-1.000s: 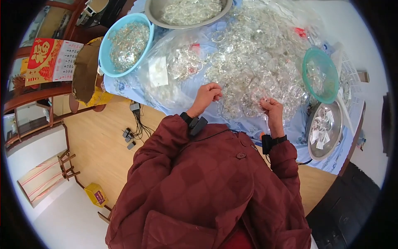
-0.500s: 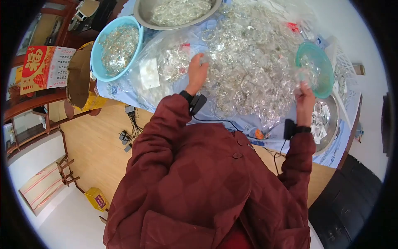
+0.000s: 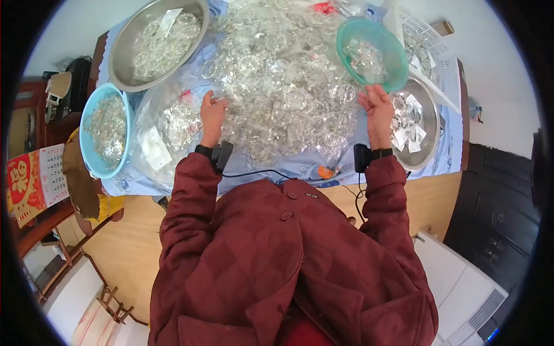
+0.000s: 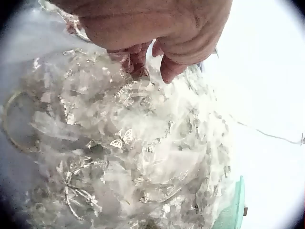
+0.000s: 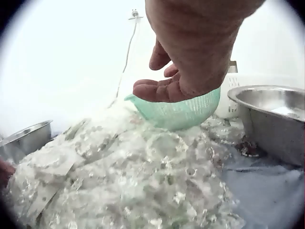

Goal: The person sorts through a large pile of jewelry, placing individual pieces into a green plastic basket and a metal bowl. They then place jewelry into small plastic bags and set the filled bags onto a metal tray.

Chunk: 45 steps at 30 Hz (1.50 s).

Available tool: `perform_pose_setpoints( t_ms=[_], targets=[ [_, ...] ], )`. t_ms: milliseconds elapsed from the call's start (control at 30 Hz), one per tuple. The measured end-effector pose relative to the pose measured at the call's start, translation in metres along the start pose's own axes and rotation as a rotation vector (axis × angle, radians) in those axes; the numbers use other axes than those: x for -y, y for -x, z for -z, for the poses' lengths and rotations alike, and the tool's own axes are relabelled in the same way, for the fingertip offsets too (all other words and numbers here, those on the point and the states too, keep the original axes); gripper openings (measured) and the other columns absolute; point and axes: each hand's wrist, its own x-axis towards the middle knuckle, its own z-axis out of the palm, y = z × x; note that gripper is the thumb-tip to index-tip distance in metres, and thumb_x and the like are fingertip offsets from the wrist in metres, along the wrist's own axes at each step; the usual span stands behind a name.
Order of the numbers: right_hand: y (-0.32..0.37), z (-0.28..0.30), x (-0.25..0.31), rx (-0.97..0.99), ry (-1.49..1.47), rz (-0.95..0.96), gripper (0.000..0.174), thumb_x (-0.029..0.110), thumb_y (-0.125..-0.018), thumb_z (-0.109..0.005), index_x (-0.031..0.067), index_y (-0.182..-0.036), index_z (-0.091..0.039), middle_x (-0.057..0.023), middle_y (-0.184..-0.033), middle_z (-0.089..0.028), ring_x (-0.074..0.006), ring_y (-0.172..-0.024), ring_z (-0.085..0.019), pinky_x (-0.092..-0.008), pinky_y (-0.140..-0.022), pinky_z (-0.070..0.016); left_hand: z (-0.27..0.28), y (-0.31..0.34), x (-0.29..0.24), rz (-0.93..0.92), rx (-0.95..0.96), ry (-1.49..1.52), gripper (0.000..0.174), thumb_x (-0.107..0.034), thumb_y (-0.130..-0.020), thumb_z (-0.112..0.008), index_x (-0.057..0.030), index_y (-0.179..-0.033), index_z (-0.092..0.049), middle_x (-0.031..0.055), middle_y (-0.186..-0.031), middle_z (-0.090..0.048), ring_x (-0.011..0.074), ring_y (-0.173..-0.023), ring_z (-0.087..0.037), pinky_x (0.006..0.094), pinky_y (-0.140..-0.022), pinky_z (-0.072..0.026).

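A wide heap of clear plastic packets with silvery bangles [image 3: 283,86] covers the blue tablecloth. My left hand [image 3: 212,112] lies on the heap's left side. In the left wrist view its curled fingers [image 4: 167,67] pinch a clear packet [image 4: 148,53] at the top of the heap [image 4: 133,157]. My right hand [image 3: 375,102] hovers, holding nothing, just in front of a green basket [image 3: 372,52] that has a few packets inside. In the right wrist view the right hand [image 5: 162,81] hangs with relaxed fingers above the heap [image 5: 133,181], with the green basket [image 5: 181,112] behind it.
A steel bowl [image 3: 124,55] of bangles stands at the far left, a blue basin [image 3: 86,135] nearer left. Another steel bowl [image 3: 430,124] with packets sits right of my right hand. A white slotted tray [image 3: 430,34] lies far right. A large clear bag [image 3: 161,144] lies by my left hand.
My right hand went from the heap to the green basket and now hangs empty and relaxed. My left hand moved left onto the heap's edge. The head view has shifted.
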Motion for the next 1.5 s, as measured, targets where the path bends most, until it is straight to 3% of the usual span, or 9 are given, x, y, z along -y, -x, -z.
perform_pose_setpoints(
  t_ms=[133, 267, 367, 500, 633, 867, 1133, 1433, 1500],
  targets=[
    [0.034, -0.001, -0.012, 0.101, 0.032, -0.099, 0.026, 0.004, -0.083, -0.055, -0.0013, -0.108, -0.053, -0.0132, -0.098, -0.061, -0.0211, -0.075, -0.063, -0.0315, -0.067, -0.0536, -0.006, 0.003, -0.007, 0.129, 0.058, 0.105, 0.045, -0.006, -0.076, -0.059, 0.0009, -0.119, -0.047, 0.0071, -0.088, -0.057, 0.0116, -0.073, -0.051, 0.0234, -0.066, -0.0407],
    [0.051, -0.016, -0.023, 0.139, 0.096, -0.219, 0.023, 0.005, -0.083, -0.054, -0.0013, -0.105, -0.055, -0.0128, -0.094, -0.063, -0.0190, -0.073, -0.063, -0.0301, -0.066, -0.0534, -0.012, 0.009, -0.015, 0.118, 0.201, 0.326, 0.033, -0.004, -0.075, -0.060, 0.0008, -0.107, -0.055, 0.0025, -0.081, -0.057, 0.0086, -0.070, -0.049, 0.0211, -0.064, -0.0385],
    [0.064, -0.037, -0.034, 0.217, 0.117, -0.301, 0.024, 0.005, -0.083, -0.055, -0.0012, -0.106, -0.055, -0.0130, -0.094, -0.063, -0.0191, -0.073, -0.063, -0.0297, -0.066, -0.0533, -0.021, 0.035, -0.060, -0.025, 0.268, 0.347, 0.018, -0.003, -0.073, -0.061, -0.0004, -0.091, -0.061, -0.0017, -0.075, -0.056, 0.0061, -0.067, -0.049, 0.0190, -0.060, -0.0382],
    [0.072, -0.075, -0.025, 0.361, 0.149, -0.297, 0.026, 0.009, -0.084, -0.055, -0.0013, -0.108, -0.055, -0.0126, -0.095, -0.063, -0.0185, -0.075, -0.063, -0.0296, -0.066, -0.0531, -0.029, 0.050, -0.091, -0.081, 0.307, 0.383, 0.014, -0.002, -0.074, -0.061, -0.0002, -0.088, -0.061, -0.0006, -0.075, -0.057, 0.0060, -0.068, -0.050, 0.0188, -0.062, -0.0390],
    [0.078, -0.105, -0.021, 0.418, 0.126, -0.282, 0.027, 0.014, -0.086, -0.054, -0.0020, -0.108, -0.055, -0.0116, -0.093, -0.063, -0.0178, -0.077, -0.062, -0.0294, -0.066, -0.0529, -0.037, 0.058, -0.101, 0.009, 0.388, 0.552, 0.013, -0.001, -0.075, -0.061, -0.0011, -0.088, -0.061, 0.0001, -0.078, -0.059, 0.0066, -0.069, -0.051, 0.0194, -0.063, -0.0405],
    [0.077, -0.111, -0.026, 0.569, -0.066, -0.504, 0.025, 0.016, -0.085, -0.057, -0.0005, -0.103, -0.057, -0.0074, -0.090, -0.063, -0.0138, -0.078, -0.062, -0.0272, -0.064, -0.0521, -0.055, 0.065, -0.098, 0.044, 0.492, 0.641, 0.014, 0.000, -0.079, -0.059, -0.0013, -0.093, -0.060, 0.0017, -0.082, -0.060, 0.0088, -0.072, -0.053, 0.0202, -0.068, -0.0425],
    [0.076, -0.109, -0.034, 0.355, 0.079, -0.356, 0.013, 0.011, -0.081, -0.062, -0.0005, -0.088, -0.062, -0.0054, -0.079, -0.064, -0.0121, -0.067, -0.061, -0.0234, -0.055, -0.0516, -0.063, 0.064, -0.089, 0.121, 0.472, 0.604, 0.015, 0.000, -0.079, -0.058, -0.0005, -0.094, -0.060, 0.0050, -0.087, -0.062, 0.0112, -0.079, -0.057, 0.0208, -0.072, -0.0443],
    [0.058, -0.095, -0.032, 0.314, 0.094, -0.339, 0.014, 0.011, -0.082, -0.061, 0.0005, -0.090, -0.061, -0.0057, -0.081, -0.064, -0.0137, -0.074, -0.063, -0.0237, -0.058, -0.0515, -0.065, 0.051, -0.075, 0.146, 0.355, 0.614, 0.018, -0.003, -0.077, -0.060, 0.0014, -0.095, -0.060, 0.0075, -0.085, -0.063, 0.0138, -0.075, -0.058, 0.0246, -0.069, -0.0453],
    [0.061, -0.098, -0.027, 0.317, 0.080, -0.317, 0.014, 0.012, -0.082, -0.061, 0.0002, -0.090, -0.061, -0.0058, -0.082, -0.063, -0.0138, -0.075, -0.063, -0.0237, -0.058, -0.0515, -0.071, 0.044, -0.063, -0.296, 0.198, 0.276, 0.019, -0.006, -0.079, -0.059, 0.0021, -0.096, -0.060, 0.0085, -0.087, -0.064, 0.0142, -0.075, -0.058, 0.0251, -0.068, -0.0458]
  ],
)
